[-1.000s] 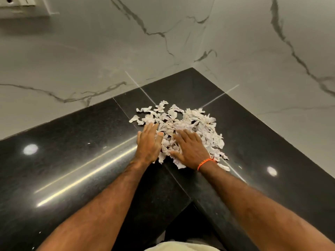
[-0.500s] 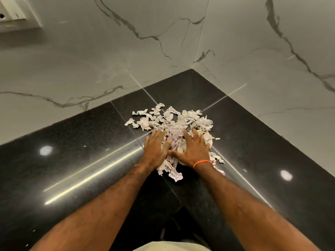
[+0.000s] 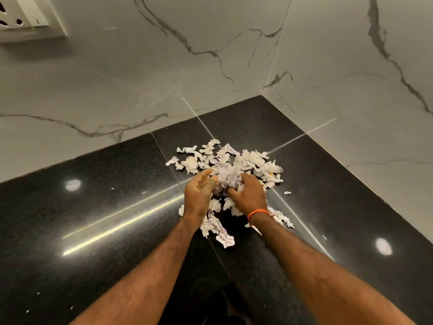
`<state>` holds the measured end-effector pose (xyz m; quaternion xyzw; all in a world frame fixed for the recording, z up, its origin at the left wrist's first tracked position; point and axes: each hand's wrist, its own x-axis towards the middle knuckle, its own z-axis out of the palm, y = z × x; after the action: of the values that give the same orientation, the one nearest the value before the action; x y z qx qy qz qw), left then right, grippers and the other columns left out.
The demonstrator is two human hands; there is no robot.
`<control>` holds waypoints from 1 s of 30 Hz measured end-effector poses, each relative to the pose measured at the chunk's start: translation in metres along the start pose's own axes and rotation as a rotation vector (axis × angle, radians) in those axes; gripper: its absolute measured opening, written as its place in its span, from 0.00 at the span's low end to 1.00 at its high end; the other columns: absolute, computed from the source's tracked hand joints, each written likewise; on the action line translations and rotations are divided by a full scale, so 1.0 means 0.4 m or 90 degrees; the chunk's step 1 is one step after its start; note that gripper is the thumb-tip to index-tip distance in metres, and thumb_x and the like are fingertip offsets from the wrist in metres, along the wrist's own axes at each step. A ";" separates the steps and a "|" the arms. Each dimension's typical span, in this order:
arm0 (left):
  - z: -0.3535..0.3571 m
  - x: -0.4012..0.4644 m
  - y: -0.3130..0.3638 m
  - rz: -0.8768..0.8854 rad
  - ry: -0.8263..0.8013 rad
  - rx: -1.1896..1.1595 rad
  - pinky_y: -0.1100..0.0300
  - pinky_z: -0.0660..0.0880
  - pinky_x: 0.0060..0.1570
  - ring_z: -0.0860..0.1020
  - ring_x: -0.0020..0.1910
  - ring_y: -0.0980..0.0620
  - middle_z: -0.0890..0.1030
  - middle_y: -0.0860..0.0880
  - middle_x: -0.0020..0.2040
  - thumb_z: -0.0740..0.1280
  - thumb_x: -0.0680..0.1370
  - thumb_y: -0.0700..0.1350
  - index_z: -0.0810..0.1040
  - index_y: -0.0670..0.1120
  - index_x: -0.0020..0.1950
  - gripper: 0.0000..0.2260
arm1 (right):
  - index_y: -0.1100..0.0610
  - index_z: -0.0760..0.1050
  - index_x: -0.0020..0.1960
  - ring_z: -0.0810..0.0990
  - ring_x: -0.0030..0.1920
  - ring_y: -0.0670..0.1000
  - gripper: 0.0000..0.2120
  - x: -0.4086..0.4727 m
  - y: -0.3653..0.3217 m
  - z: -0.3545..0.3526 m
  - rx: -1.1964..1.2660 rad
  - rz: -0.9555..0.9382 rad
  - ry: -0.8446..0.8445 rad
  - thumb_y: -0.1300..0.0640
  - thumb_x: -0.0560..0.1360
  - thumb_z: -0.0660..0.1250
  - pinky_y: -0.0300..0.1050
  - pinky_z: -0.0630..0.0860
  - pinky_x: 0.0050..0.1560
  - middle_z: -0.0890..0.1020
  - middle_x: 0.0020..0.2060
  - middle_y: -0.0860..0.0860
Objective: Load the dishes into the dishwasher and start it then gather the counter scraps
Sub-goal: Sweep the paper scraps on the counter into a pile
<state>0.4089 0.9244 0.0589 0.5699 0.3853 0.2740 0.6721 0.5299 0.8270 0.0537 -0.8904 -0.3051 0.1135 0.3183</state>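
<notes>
— Right, item one, largest first?

— Marble wall panels [image 3: 117, 85], pale grey with dark veins, two faces meeting in a corner at upper centre-right of the frame. Item two: black polished countertop [image 3: 93, 231], filling the lower half, running into that corner, with bright light spots and streaks on it.

— Next?

— Two bare forearms, entering from the bottom edge and converging on frame centre. Item four: paper scraps [image 3: 253, 160], torn and crumpled white pieces, heaped on the countertop just above centre, near the corner; a few lie apart at lower centre and to the right of the heap.

— Hands?

— Left hand [image 3: 199, 195], centre frame, on the left side of the heap, palm turned inward, fingers curved against a bunched clump of scraps. Right hand [image 3: 250, 195], just beside it, fingers curled down into the same clump. The clump sits pressed between both hands, a little above the loose pieces.

— Smaller items?

— Wall socket plate [image 3: 28, 17], white, upper left corner, partly cut off. Orange wristband [image 3: 256, 213], thin, on the right wrist.
</notes>
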 end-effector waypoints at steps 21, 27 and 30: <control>0.067 0.060 0.019 -0.236 -0.052 -0.521 0.37 0.71 0.69 0.77 0.67 0.35 0.77 0.36 0.69 0.80 0.69 0.49 0.75 0.40 0.72 0.34 | 0.48 0.68 0.75 0.71 0.69 0.38 0.32 -0.049 -0.141 0.036 0.457 0.059 0.096 0.31 0.79 0.49 0.41 0.66 0.71 0.73 0.69 0.41; 0.020 0.074 -0.004 -0.264 -0.047 -0.567 0.34 0.73 0.66 0.78 0.65 0.33 0.79 0.35 0.66 0.74 0.75 0.51 0.75 0.41 0.72 0.28 | 0.56 0.80 0.56 0.81 0.46 0.37 0.20 -0.003 -0.097 0.002 0.363 0.042 0.202 0.47 0.86 0.53 0.44 0.81 0.49 0.82 0.47 0.46; 0.001 0.072 0.001 -0.251 -0.022 -0.558 0.37 0.78 0.59 0.81 0.61 0.36 0.81 0.37 0.63 0.71 0.78 0.49 0.77 0.42 0.70 0.22 | 0.53 0.79 0.54 0.78 0.54 0.51 0.18 0.056 -0.031 0.014 0.151 -0.021 0.211 0.44 0.83 0.55 0.54 0.74 0.59 0.82 0.50 0.49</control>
<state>0.4254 0.9476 0.0532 0.1535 0.3227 0.2684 0.8946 0.5395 0.8512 0.0573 -0.8481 -0.2474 -0.0044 0.4685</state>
